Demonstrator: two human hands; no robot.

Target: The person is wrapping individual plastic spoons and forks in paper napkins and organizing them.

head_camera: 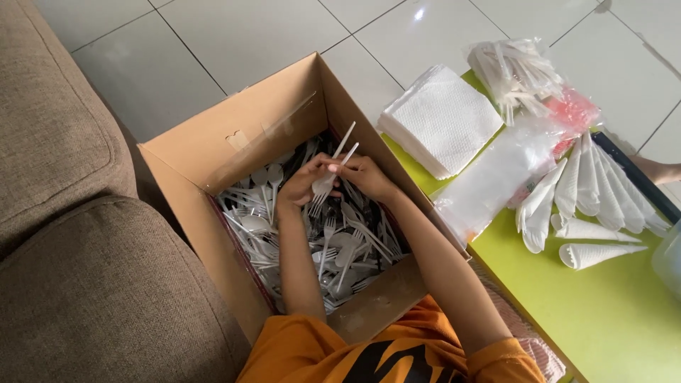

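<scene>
While the brown sofa fills the whole left side, the real action is in the cardboard box sitting right next to it on the pale tiled floor. The box is open on top with its flaps up, and it's packed with loose white plastic forks and spoons, all jumbled in a heap. Both hands are over the middle of that heap: the left hand is curled around a small bunch of forks, tines pointing down and the thin handles sticking up toward the far flap, and the right hand is closed on the same bunch from the other side, fingers pinching it, so the two hands touch. The orange shirt shows at the bottom edge. To the right of the box is a bright green table. On it, nearest the box, there's a square stack of white paper napkins, then a flat clear plastic bag, a clear bag stuffed with more white cutlery at the far edge with a reddish packet beside it, and a fan of rolled white paper cones lying toward the right.
</scene>
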